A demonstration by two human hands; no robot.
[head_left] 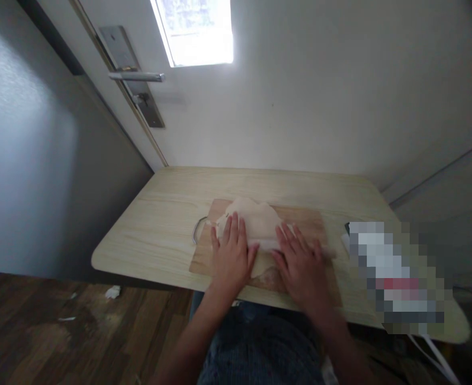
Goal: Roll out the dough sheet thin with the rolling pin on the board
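Observation:
A sheet of rolled-out dough (252,215) with an uneven edge lies on a wooden cutting board (314,218). Across it runs a pale rolling pin (268,244), mostly covered by my hands; its right end shows blurred beyond my right hand. My left hand (231,254) rests flat over the pin's left part, fingers stretched forward onto the dough. On the pin's right part lies my right hand (300,262), palm down with fingers extended. Some dough shows on the near side of the pin, between my wrists. The board's metal handle (196,231) sticks out at the left.
The board lies on a light wood table (151,214) with rounded corners. A pixelated object (396,272) with a white cable (440,355) occupies its right side. Behind stands a white door with a lever handle (137,77). White scraps (113,292) lie on the floor.

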